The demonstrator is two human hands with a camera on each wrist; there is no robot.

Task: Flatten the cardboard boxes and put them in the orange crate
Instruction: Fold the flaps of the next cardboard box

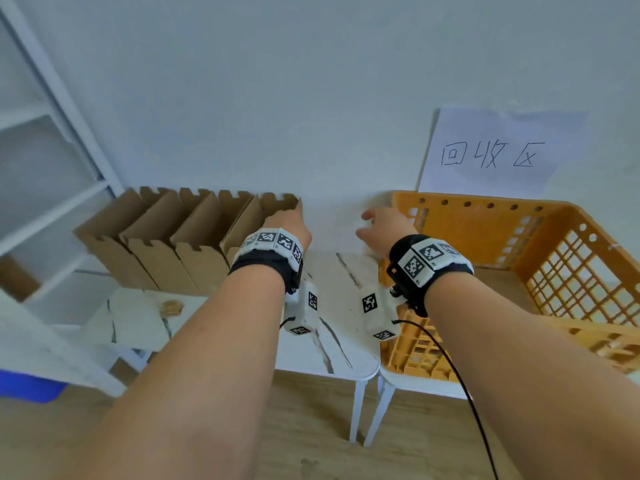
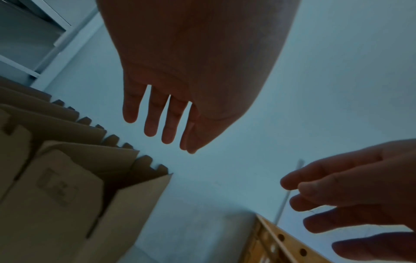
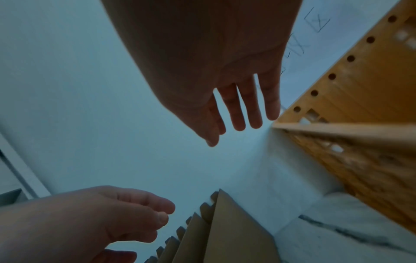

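Note:
Several open-topped cardboard boxes stand in a row against the wall on the white table. My left hand hovers over the rightmost box, fingers straight in the left wrist view, holding nothing. The rightmost box lies below and left of those fingers. My right hand is spread in the gap between the boxes and the orange crate, also holding nothing. The right wrist view shows the right hand beside the crate's wall, with the boxes below.
A white shelf frame stands at the left. A handwritten paper sign hangs on the wall behind the crate. A small tan scrap lies on the table. A blue object sits on the floor at lower left.

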